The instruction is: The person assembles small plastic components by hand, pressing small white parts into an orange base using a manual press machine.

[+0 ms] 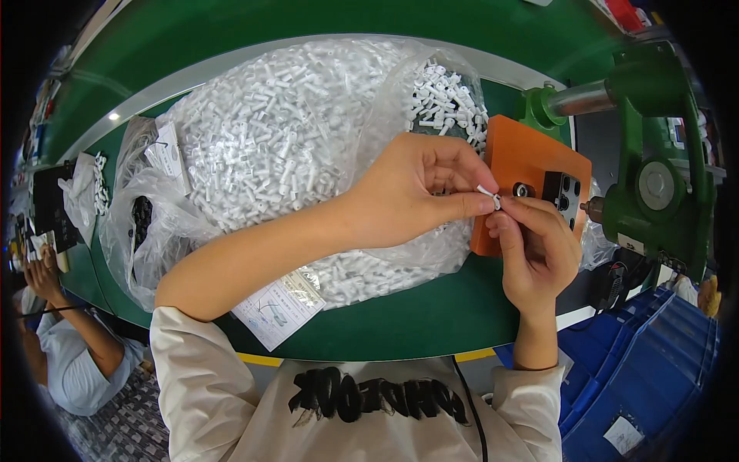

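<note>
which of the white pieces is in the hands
The white piece pinched between left hand and right hand; the other pieces nearby lie heaped in the clear bag.

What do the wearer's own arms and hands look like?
The left hand and right hand are bare, with no gloves, rings or wristbands visible. The left sleeve and right sleeve are loose, off-white and end near the elbows. The matching shirt has bold black marks; a thin black cord runs down it.

By the orange rectangular block [512, 146], fingers [466, 205] partly hide a tiny white plastic piece [486, 192], its details indistinct.
</note>
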Motion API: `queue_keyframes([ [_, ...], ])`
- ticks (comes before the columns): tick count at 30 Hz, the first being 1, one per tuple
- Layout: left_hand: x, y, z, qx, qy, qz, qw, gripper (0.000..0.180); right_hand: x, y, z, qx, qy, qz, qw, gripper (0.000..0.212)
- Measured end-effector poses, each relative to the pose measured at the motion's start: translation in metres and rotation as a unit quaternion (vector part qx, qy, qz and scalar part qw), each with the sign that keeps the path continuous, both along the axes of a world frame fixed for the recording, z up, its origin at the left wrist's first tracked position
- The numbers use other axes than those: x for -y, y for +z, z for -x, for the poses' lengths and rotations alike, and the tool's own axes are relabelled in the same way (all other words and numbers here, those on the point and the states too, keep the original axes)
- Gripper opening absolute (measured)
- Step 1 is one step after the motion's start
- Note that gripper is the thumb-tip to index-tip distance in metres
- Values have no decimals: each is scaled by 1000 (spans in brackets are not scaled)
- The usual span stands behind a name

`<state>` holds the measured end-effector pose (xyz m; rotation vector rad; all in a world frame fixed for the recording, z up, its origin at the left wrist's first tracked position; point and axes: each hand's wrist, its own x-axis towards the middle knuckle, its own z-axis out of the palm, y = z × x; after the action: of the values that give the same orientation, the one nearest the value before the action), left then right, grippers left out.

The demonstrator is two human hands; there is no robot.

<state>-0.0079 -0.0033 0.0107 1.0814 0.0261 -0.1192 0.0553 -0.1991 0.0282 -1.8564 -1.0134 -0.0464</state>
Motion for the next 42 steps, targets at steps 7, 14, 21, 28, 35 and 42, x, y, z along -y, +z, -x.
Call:
queue_keyframes([
  [7, 1, 2, 3, 38, 35, -65, 997, 13, -2, 1, 1, -20, -2, -18, 1000, 18],
  [14, 4, -4, 2, 55, 61, -118, 990, 15, -3, 2, 1, -4, -4, -7, 1000, 17],
  [21, 3, -5, 4, 71, 51, -151, 985, 14, -4, 2, 0, -8, 8, -8, 1000, 18],
  [28, 5, -5, 3, 78, 35, -145, 986, 11, -3, 2, 1, -20, 10, -11, 1000, 18],
  [35, 5, -6, 4, 84, 32, -127, 988, 9, -3, 1, 1, -12, 17, -15, 1000, 18],
  [42, 6, -4, 3, 97, 43, -128, 986, 9, -2, 1, 3, -39, -4, -14, 999, 17],
])
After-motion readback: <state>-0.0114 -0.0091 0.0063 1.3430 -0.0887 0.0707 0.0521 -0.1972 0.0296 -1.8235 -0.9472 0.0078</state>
